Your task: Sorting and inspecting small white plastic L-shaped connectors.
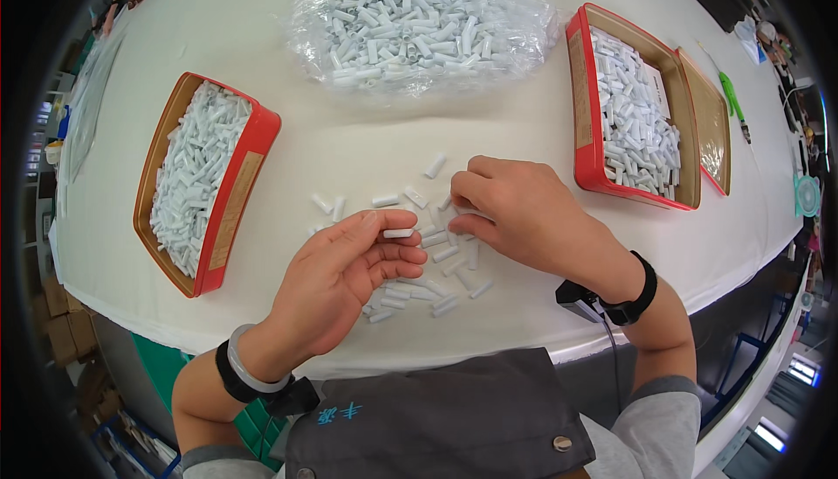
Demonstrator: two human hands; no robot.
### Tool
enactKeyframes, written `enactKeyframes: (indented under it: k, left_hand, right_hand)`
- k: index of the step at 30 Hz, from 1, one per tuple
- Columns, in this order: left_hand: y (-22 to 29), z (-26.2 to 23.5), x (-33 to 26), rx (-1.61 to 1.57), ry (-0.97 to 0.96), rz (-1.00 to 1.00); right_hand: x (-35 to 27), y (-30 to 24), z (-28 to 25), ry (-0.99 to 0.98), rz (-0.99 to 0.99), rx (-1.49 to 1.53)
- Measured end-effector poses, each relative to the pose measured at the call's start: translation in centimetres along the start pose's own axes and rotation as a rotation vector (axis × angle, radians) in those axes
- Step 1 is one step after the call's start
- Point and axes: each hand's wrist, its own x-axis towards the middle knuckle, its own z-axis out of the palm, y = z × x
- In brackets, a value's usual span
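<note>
Between thumb and forefinger my left hand [332, 274] pinches a small white plastic tube [399, 233], its other fingers loosely curled. My right hand [524, 213] is just to the right, palm down, its fingers bent toward the thumb over the loose tubes; what is in its fingertips, if anything, is hidden. Several loose white tubes [445, 254] lie scattered on the pale tabletop [375, 143] around and under both hands.
A red tin [229, 208] full of white tubes stands at the left, another red tin [587, 121] with tubes at the right. Its lid [705, 121] lies beside it. A clear plastic bag [307, 38] heaped with tubes sits at the far middle. A green-handled tool [731, 95] lies far right.
</note>
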Motion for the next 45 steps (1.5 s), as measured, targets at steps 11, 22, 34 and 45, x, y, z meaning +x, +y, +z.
enactKeyframes:
  k: [11,22,34,45]
  left_hand:
    - [0.0,-0.4,-0.8,-0.035,0.02,-0.027]
    - [-0.2,-0.3,-0.9,-0.04,0.035,-0.066]
    - [3.1,-2.1,-2.3,-0.129,-0.025,0.147]
    - [10.3,-17.6,-9.9,0.103,0.524,0.786]
  right_hand:
    - [0.2,-0.3,-0.2,-0.032,0.024,0.008]
    - [0.4,-0.5,0.1,-0.042,0.012,-0.057]
    - [-1.0,0.4,-2.4,-0.009,-0.001,0.193]
    - [-1.1,0.3,-0.6,-0.05,-0.043,0.123]
